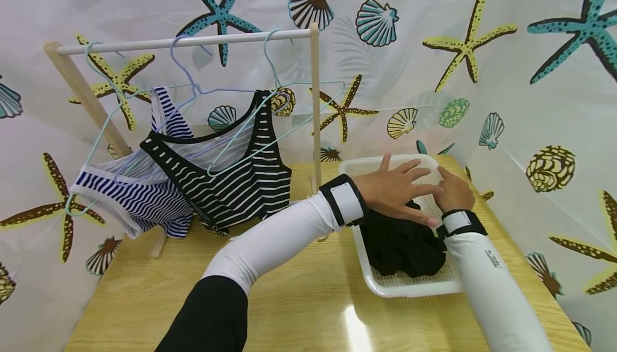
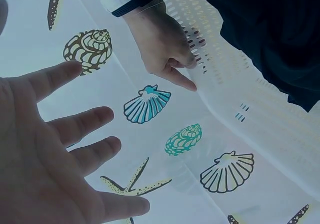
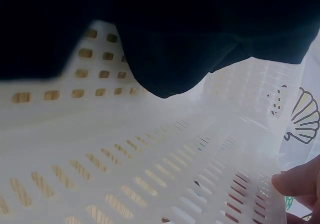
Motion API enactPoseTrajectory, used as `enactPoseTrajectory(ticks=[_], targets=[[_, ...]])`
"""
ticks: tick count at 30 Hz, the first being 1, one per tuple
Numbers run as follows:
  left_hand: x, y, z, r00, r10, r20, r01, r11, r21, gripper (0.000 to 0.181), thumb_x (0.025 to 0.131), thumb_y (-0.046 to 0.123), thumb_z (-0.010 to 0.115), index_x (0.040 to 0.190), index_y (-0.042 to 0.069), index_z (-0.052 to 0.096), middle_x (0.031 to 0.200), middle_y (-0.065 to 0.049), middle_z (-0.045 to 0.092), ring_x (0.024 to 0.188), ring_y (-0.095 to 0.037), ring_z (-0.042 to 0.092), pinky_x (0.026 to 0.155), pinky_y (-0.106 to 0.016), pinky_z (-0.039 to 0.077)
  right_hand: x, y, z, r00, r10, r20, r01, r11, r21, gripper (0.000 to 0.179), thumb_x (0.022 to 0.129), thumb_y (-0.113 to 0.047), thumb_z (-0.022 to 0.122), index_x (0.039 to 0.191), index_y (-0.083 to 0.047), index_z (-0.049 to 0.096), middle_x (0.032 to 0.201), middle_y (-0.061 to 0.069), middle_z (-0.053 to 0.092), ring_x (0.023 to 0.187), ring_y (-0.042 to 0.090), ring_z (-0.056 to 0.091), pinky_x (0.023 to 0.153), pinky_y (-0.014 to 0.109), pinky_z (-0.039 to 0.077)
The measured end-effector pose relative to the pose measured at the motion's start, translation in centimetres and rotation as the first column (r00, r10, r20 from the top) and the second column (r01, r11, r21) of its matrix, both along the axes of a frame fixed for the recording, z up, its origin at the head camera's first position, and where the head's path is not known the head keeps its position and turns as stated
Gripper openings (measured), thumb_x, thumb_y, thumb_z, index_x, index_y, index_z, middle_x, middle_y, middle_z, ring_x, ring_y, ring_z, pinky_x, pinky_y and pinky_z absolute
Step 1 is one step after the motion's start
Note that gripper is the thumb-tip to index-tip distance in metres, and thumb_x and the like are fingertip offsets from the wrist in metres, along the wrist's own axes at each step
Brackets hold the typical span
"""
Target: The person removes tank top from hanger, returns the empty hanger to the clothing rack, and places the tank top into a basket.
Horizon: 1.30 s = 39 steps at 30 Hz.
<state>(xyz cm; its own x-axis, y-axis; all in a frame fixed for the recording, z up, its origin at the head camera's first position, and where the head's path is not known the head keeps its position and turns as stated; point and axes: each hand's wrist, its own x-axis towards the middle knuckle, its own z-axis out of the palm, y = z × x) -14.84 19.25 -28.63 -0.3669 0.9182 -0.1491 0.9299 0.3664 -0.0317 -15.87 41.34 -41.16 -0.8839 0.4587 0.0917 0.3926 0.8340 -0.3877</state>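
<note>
A white plastic basket (image 1: 414, 291) with slotted walls stands at the right of the table. Crumpled black cloth (image 1: 404, 245) lies inside it. My left hand (image 1: 397, 187) hovers over the basket with its fingers spread, and the left wrist view shows nothing in its palm. At the basket's right rim, my right hand (image 1: 454, 194) grips the side; its index finger points along the edge in the left wrist view. Through the wall's slots, reddish patches of fingers show in the right wrist view, beside a fingertip (image 3: 287, 182) at the rim.
Left of the basket stands a wooden rack (image 1: 315, 105) with several hangers on its bar. A black striped top (image 1: 236, 170) and a blue-and-white striped garment (image 1: 140, 196) hang there. A shell-patterned curtain (image 1: 376, 100) surrounds the wooden table (image 1: 289, 298).
</note>
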Motion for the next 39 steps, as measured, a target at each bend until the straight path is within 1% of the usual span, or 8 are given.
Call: enactPoseTrajectory(ticks=[5, 12, 16, 20, 27, 32, 34, 39], targets=[[-0.1, -1.1, -0.3, 0.999, 0.035, 0.024, -0.036, 0.999, 0.029, 0.077, 0.085, 0.080, 0.032, 0.152, 0.047, 0.012, 0.162, 0.005, 0.003, 0.147, -0.019, -0.006, 0.109, -0.065, 0.002, -0.4, -0.8, 0.0, 1.000, 0.030, 0.004, -0.030, 1.000, 0.000, 0.050, 0.097, -0.013, 0.042, 0.147, -0.011, 0.039, 0.131, 0.028, 0.052, 0.103, 0.050, 0.056, 0.074, 0.061, 0.046], [0.2, -3.2, -0.6, 0.998, 0.069, 0.011, -0.070, 0.993, 0.093, 0.076, 0.086, 0.080, 0.028, 0.150, 0.049, 0.001, 0.161, 0.005, -0.008, 0.147, -0.021, -0.009, 0.109, -0.066, 0.005, -1.1, -1.8, 0.1, 0.998, 0.054, 0.016, -0.054, 0.999, -0.001, 0.051, 0.097, -0.017, 0.042, 0.148, -0.013, 0.038, 0.135, 0.027, 0.049, 0.108, 0.051, 0.053, 0.077, 0.063, 0.045], [0.7, -4.5, -1.1, 0.993, 0.111, 0.032, -0.114, 0.986, 0.121, 0.073, 0.087, 0.079, 0.025, 0.149, 0.052, -0.001, 0.160, 0.006, -0.013, 0.146, -0.021, -0.014, 0.109, -0.066, 0.001, -1.1, -2.0, 0.0, 0.998, 0.066, 0.024, -0.067, 0.998, 0.015, 0.052, 0.096, -0.013, 0.043, 0.147, -0.010, 0.039, 0.130, 0.030, 0.052, 0.101, 0.050, 0.056, 0.070, 0.061, 0.047], [1.1, -5.8, -1.4, 0.987, 0.157, 0.017, -0.158, 0.978, 0.139, 0.071, 0.088, 0.079, 0.024, 0.149, 0.052, 0.001, 0.161, 0.004, -0.012, 0.145, -0.023, -0.015, 0.108, -0.067, 0.001, -0.7, -1.9, -0.2, 0.998, 0.055, 0.023, -0.056, 0.998, 0.028, 0.053, 0.092, -0.006, 0.042, 0.145, -0.007, 0.041, 0.125, 0.032, 0.054, 0.092, 0.049, 0.059, 0.063, 0.057, 0.047], [1.8, -8.2, -1.3, 0.980, 0.199, 0.001, -0.196, 0.967, 0.161, 0.071, 0.088, 0.079, 0.022, 0.149, 0.051, 0.000, 0.161, 0.001, -0.010, 0.145, -0.026, -0.017, 0.106, -0.069, -0.001, 0.0, -1.6, 0.0, 1.000, 0.011, 0.021, -0.012, 0.998, 0.054, 0.054, 0.091, -0.006, 0.038, 0.145, -0.007, 0.041, 0.122, 0.035, 0.053, 0.085, 0.048, 0.059, 0.059, 0.054, 0.046], [1.8, -10.1, -1.2, 0.972, 0.233, -0.019, -0.226, 0.959, 0.173, 0.070, 0.088, 0.079, 0.022, 0.149, 0.051, 0.001, 0.162, 0.000, -0.008, 0.144, -0.025, -0.018, 0.106, -0.069, -0.004, 0.4, -1.4, 0.4, 1.000, 0.024, 0.005, -0.024, 0.998, 0.053, 0.055, 0.091, -0.006, 0.036, 0.145, -0.005, 0.040, 0.125, 0.035, 0.051, 0.092, 0.052, 0.057, 0.063, 0.056, 0.046], [1.8, -10.7, -1.1, 0.968, 0.249, -0.017, -0.242, 0.955, 0.172, 0.070, 0.088, 0.079, 0.021, 0.149, 0.051, 0.000, 0.161, 0.000, -0.008, 0.144, -0.025, -0.019, 0.106, -0.068, -0.006, 0.6, -1.4, 0.5, 0.999, 0.045, 0.005, -0.045, 0.998, 0.046, 0.054, 0.092, -0.007, 0.036, 0.145, -0.003, 0.038, 0.127, 0.037, 0.048, 0.096, 0.054, 0.055, 0.068, 0.059, 0.046], [1.7, -12.5, -1.0, 0.959, 0.282, -0.029, -0.272, 0.945, 0.179, 0.070, 0.088, 0.079, 0.018, 0.149, 0.050, 0.000, 0.161, 0.000, -0.008, 0.145, -0.026, -0.016, 0.106, -0.067, -0.007, 0.9, -1.4, 1.0, 0.995, 0.096, 0.016, -0.097, 0.994, 0.058, 0.056, 0.097, -0.023, 0.043, 0.145, 0.004, 0.033, 0.129, 0.042, 0.043, 0.103, 0.062, 0.046, 0.081, 0.070, 0.039]])
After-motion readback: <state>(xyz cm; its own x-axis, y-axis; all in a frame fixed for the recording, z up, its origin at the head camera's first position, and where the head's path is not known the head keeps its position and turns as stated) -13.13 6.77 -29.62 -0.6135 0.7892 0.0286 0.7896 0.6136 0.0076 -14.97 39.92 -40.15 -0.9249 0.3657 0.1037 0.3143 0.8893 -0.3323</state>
